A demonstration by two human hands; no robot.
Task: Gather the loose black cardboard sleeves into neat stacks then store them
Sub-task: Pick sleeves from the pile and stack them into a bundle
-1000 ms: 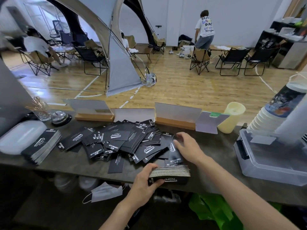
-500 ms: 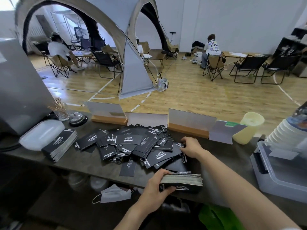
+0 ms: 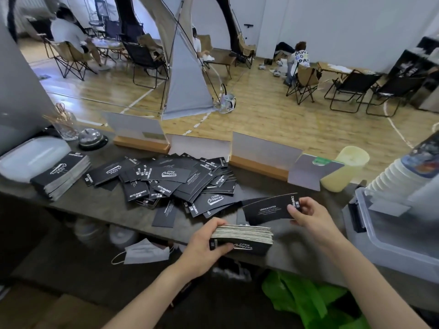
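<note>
Wooden floor (image 3: pixel 261 115) with folding chairs (image 3: pixel 351 89) and a grey tent (image 3: pixel 183 79) stretches beyond the dark desk (image 3: pixel 114 210), where loose black sleeves (image 3: pixel 175 181) lie heaped. My left hand (image 3: pixel 204 245) curls its fingers (image 3: pixel 222 248) round a stack (image 3: pixel 244 236) at the desk's near edge; my right hand (image 3: pixel 308 214) pinches one sleeve (image 3: pixel 268 208) just beyond it. Another stack (image 3: pixel 61 174) sits far left.

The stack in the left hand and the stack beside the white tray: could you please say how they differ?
The held stack stands on edge in the left hand; the tray-side stack lies face-up, untouched. The held stack is squared; the tray-side stack is slightly fanned. Both are black sleeves.
</note>
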